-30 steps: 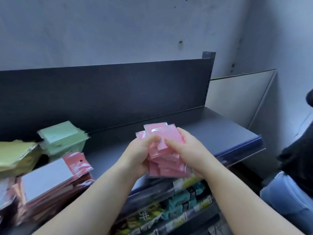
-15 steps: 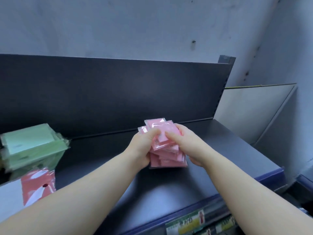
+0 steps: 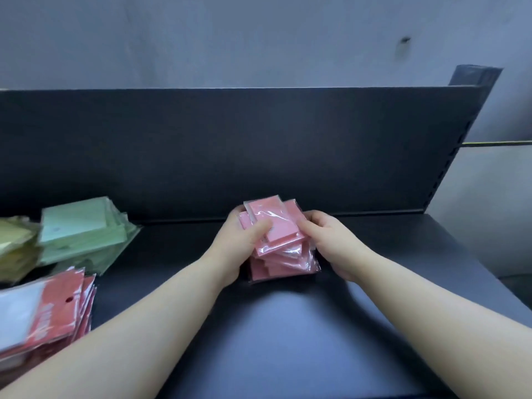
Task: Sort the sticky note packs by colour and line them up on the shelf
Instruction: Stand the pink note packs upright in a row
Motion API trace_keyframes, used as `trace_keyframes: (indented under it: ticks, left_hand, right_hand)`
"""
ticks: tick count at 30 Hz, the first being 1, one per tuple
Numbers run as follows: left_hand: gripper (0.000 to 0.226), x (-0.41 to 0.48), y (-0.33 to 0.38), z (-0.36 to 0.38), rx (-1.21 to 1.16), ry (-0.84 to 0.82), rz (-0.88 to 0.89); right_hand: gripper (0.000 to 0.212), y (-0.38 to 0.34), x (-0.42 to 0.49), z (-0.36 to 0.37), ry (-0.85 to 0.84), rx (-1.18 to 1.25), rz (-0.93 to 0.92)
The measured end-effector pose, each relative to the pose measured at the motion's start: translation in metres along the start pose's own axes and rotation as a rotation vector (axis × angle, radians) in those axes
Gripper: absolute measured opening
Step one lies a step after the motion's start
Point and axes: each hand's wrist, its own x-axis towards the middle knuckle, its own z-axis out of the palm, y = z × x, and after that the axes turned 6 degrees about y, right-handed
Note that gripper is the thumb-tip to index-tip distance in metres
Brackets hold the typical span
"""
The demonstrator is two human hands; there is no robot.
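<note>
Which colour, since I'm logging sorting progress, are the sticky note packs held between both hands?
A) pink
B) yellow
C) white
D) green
A: the left hand and right hand grip a stack of pink sticky note packs between them, while the green sticky note packs lie apart at the left, untouched.

Shop: dark display shelf (image 3: 288, 326), packaged stationery (image 3: 83, 231).
</note>
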Motion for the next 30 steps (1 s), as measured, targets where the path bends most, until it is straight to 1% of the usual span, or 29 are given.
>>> trace_keyframes:
  ticks: [2, 3, 7, 9, 11, 13, 14, 16, 18, 20, 23, 26, 28, 30]
  left_hand:
    - [0.038, 0.002, 0.0, 0.0, 0.051, 0.151, -0.008]
    - [0.036, 0.002, -0.001, 0.0, 0.055, 0.199, -0.007]
    - [0.016, -0.003, 0.002, -0.001, -0.021, 0.249, -0.012]
    - [0.007, -0.005, 0.003, -0.003, -0.081, 0.357, 0.012]
    - [0.015, -0.004, 0.001, -0.008, -0.116, 0.51, 0.02]
    - [0.016, -0.003, 0.001, -0.013, -0.178, 0.586, -0.015]
    - [0.013, -0.003, 0.0, -0.014, -0.208, 0.58, -0.05]
    - [0.004, -0.005, -0.001, -0.014, -0.238, 0.498, -0.128]
    - [0.022, -0.007, -0.006, -0.013, -0.144, 0.403, -0.172]
    - [0.039, -0.009, -0.01, -0.012, 0.04, 0.357, -0.111]
    - [0.04, -0.011, -0.013, -0.013, 0.284, 0.363, 0.043]
    - [0.044, -0.015, -0.012, -0.015, 0.42, 0.325, 0.13]
    - [0.062, -0.019, -0.01, -0.017, 0.552, 0.233, 0.158]
    - [0.083, -0.022, -0.008, -0.022, 0.693, 0.08, 0.164]
  right_hand:
    - [0.016, 0.004, -0.001, -0.005, -0.019, 0.047, 0.019]
    - [0.016, 0.007, -0.001, -0.006, -0.021, 0.069, 0.028]
    - [0.013, 0.018, -0.005, -0.007, -0.011, 0.127, 0.003]
    - [0.012, 0.023, -0.007, -0.007, 0.002, 0.192, 0.0]
    - [0.012, 0.025, -0.007, -0.008, 0.025, 0.298, 0.011]
    - [0.012, 0.027, -0.005, -0.01, 0.054, 0.391, 0.041]
    - [0.012, 0.027, -0.004, -0.011, 0.065, 0.415, 0.049]
    - [0.012, 0.029, -0.003, -0.011, 0.081, 0.423, 0.046]
    - [0.012, 0.03, -0.004, -0.009, 0.098, 0.407, 0.044]
    - [0.013, 0.03, -0.003, -0.008, 0.12, 0.408, 0.039]
    - [0.015, 0.029, -0.001, -0.006, 0.161, 0.442, 0.035]
    - [0.014, 0.03, 0.0, -0.005, 0.187, 0.49, 0.038]
    - [0.014, 0.029, 0.0, -0.005, 0.191, 0.505, 0.039]
    - [0.014, 0.028, -0.001, -0.005, 0.188, 0.496, 0.03]
